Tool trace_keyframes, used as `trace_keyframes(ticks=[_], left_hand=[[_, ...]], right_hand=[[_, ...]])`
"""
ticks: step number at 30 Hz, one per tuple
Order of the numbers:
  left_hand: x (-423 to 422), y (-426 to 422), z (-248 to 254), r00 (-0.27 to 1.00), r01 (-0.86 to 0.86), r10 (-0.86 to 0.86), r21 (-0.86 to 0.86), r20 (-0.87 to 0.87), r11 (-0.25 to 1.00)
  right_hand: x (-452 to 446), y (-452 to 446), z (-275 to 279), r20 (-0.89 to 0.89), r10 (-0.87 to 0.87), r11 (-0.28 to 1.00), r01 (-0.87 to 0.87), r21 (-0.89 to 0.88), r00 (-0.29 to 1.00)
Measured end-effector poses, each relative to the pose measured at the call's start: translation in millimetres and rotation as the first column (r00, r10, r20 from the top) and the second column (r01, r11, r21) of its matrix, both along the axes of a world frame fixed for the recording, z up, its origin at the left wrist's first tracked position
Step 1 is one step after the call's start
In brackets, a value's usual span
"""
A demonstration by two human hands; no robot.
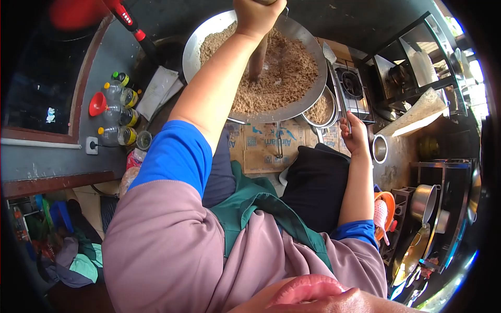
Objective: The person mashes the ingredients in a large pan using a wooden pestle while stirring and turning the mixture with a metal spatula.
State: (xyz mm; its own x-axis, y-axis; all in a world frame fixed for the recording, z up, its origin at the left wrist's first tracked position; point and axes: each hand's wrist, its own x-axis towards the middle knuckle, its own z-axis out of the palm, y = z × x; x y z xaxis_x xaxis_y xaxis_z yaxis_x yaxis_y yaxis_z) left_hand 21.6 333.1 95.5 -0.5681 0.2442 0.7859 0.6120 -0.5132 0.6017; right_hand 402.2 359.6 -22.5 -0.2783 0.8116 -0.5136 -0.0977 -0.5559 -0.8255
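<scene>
A wide metal wok (194,52) holds brown crumbly food (292,73). My left hand (255,18) is closed round the upper end of a thick wooden stick (258,60), whose lower end stands in the food. To the right of the wok, my right hand (355,133) has its fingers closed round the handle of a long metal spatula (336,81). The spatula's blade points away from me, beside the wok's rim. Below the rim, a smaller pan (319,110) holds similar brown crumbs, near my right hand.
A gas stove (352,86) stands right of the wok. Flattened cardboard (258,148) lies before my legs. Bottles (112,112) and a red funnel (97,104) stand at left. Metal racks (443,164) with pots (424,202) and a metal cup (380,148) are at right.
</scene>
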Motion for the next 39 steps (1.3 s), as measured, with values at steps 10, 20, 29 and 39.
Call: trace_keyframes(ticks=[10, 20, 29, 39], left_hand=[[1.0, -9.8, 8.6, 0.998, 0.025, -0.020, -0.087, 0.054, 0.996], [62.2, -69.2, -28.3, 0.831, 0.438, -0.482, -0.207, -0.279, 0.875], [153.9, -242.2, -106.6, 0.421, -0.024, -0.659, -0.734, -0.623, 0.678], [171.2, -354.7, 49.1, 0.274, 0.862, -0.953, -0.472, 0.129, 0.184]], right_hand=[[-3.1, -1.5, 1.0, 0.026, 0.017, 0.999, -0.018, 0.037, 1.000], [-15.4, -11.6, 4.2, 0.236, 0.235, 0.865, -0.314, 0.392, 0.943], [-49.3, -33.0, -13.0, 0.382, 0.375, 0.807, -0.500, 0.314, 0.845], [-84.3, -52.4, -32.5, 0.473, 0.437, 0.793, -0.576, 0.198, 0.765]])
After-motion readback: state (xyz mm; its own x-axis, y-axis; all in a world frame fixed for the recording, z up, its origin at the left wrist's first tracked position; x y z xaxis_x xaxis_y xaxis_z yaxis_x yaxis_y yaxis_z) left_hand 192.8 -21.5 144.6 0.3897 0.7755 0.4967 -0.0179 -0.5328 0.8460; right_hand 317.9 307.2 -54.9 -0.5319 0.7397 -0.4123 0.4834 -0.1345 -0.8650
